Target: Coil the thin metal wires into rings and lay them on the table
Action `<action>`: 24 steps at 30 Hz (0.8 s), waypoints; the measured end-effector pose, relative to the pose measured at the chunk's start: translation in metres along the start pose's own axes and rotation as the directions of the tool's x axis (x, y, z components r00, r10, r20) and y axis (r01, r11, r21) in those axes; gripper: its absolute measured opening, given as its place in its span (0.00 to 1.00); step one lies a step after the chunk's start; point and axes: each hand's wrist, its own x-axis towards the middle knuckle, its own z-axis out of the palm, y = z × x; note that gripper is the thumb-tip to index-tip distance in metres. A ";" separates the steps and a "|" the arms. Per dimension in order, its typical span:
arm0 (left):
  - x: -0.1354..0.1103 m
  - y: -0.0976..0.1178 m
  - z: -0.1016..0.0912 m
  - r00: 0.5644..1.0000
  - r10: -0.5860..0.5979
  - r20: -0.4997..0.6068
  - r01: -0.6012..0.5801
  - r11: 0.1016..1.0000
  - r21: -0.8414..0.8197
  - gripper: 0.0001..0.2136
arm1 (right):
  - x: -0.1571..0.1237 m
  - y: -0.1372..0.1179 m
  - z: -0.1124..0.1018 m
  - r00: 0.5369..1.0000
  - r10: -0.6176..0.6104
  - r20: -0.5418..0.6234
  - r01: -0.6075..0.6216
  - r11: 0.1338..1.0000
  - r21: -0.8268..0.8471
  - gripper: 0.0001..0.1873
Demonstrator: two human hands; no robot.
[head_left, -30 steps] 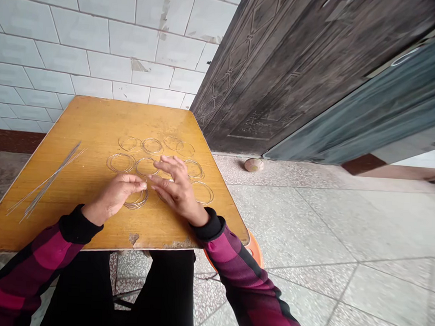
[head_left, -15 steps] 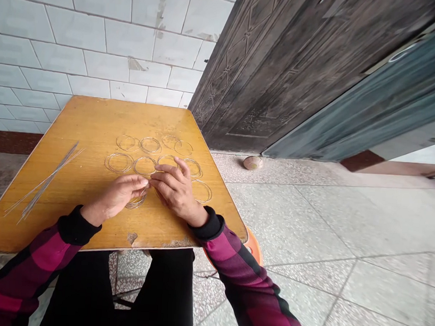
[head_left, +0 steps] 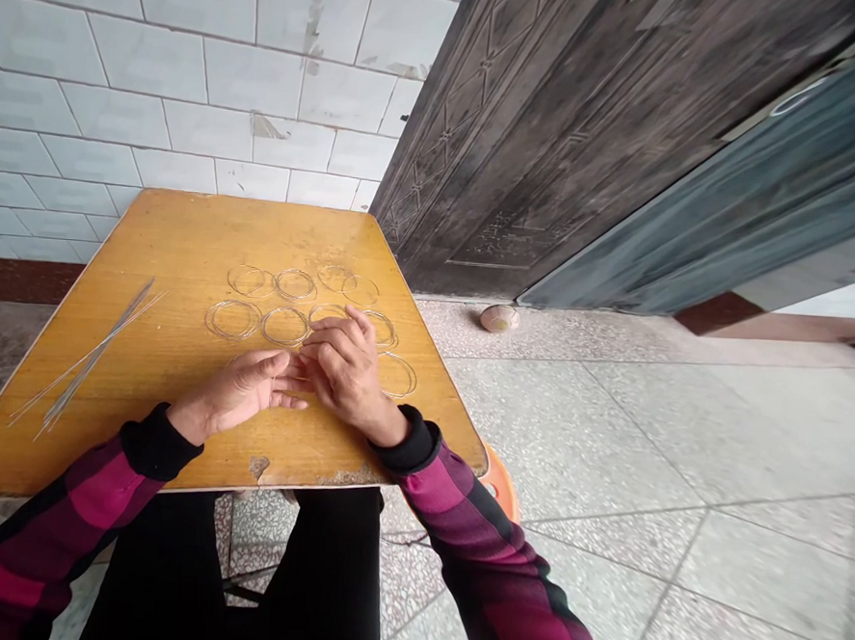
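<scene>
Over the near part of the wooden table [head_left: 207, 239], my two hands meet. My left hand [head_left: 242, 391] is turned partly palm up, its thumb apart and fingers stretched toward my right hand. My right hand [head_left: 344, 373] has its fingers curled in at the left hand's fingertips; whatever it grips is hidden. Just beyond lie thin wire rings in rows, among them a wire ring [head_left: 263, 324] near my fingers and another wire ring [head_left: 415, 377] right of my right hand. My right fingers partly cover other rings.
Several straight wires [head_left: 99, 350] lie crossed on the table's left side. A tiled wall [head_left: 260, 88] stands behind the table, with a dark carved door [head_left: 509, 170] to the right. A roundish stone [head_left: 499, 318] rests on the floor. An orange stool [head_left: 502, 484] shows beside the table.
My left hand has gone from a pinch to outstretched fingers and moved slightly right. The wire coil seen hanging below my hands is now out of sight. My right hand has barely moved.
</scene>
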 end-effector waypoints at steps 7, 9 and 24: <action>0.001 -0.002 -0.002 0.995 -0.024 -0.100 0.026 1.000 0.018 0.29 | 0.000 0.000 0.001 0.998 0.057 0.019 -0.058 0.998 0.012 0.08; 0.001 -0.002 0.001 0.996 0.004 -0.090 -0.003 1.000 0.019 0.31 | 0.000 0.000 0.003 0.994 0.104 0.017 -0.104 0.995 0.008 0.07; 0.002 -0.007 0.002 0.986 0.124 -0.108 -0.120 0.992 0.038 0.38 | -0.002 -0.001 0.008 0.976 0.216 0.001 -0.216 0.976 0.036 0.06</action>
